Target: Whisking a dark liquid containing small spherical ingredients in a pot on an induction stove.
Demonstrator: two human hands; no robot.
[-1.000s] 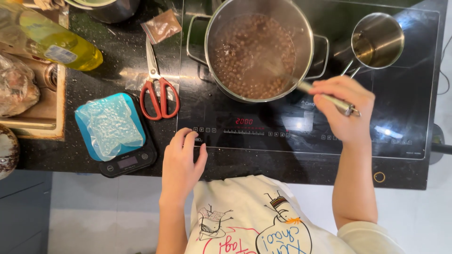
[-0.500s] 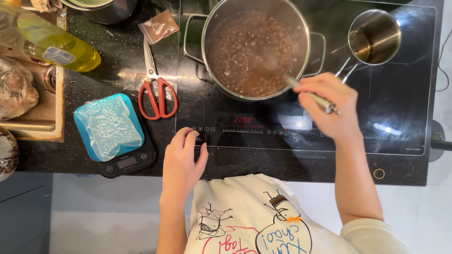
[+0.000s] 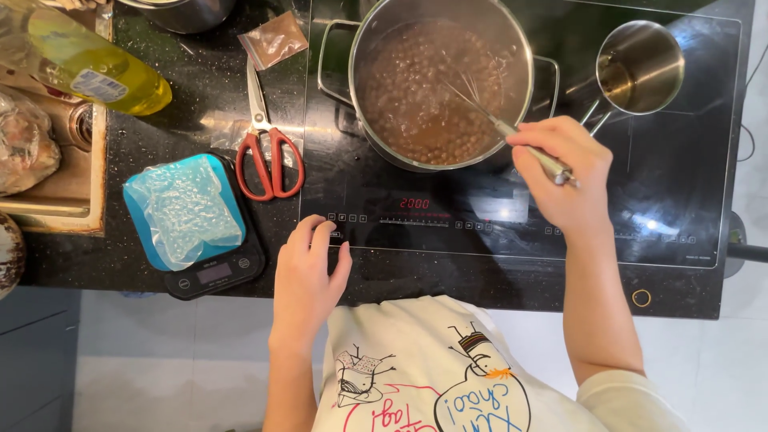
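A large steel pot point(image 3: 524, 48) of brown liquid with small round balls stands on the black induction hob point(image 3: 680, 200). My right hand point(image 3: 564, 172) grips the metal handle of a whisk point(image 3: 472, 96), whose wires dip into the pot from its right side. My left hand point(image 3: 308, 272) rests flat on the hob's front edge, fingertips by the touch controls point(image 3: 344, 218) to the left of the red display.
A small steel saucepan point(image 3: 640, 64) sits right of the pot. Red-handled scissors point(image 3: 268, 148) and a brown powder sachet point(image 3: 274, 38) lie on the dark counter. A kitchen scale point(image 3: 220, 272) holds a blue tray with a clear bag. A yellow bottle point(image 3: 96, 68) lies at far left.
My right hand has moved left and up with the whisk, stirring in the pot. My left hand stays at the hob's controls.
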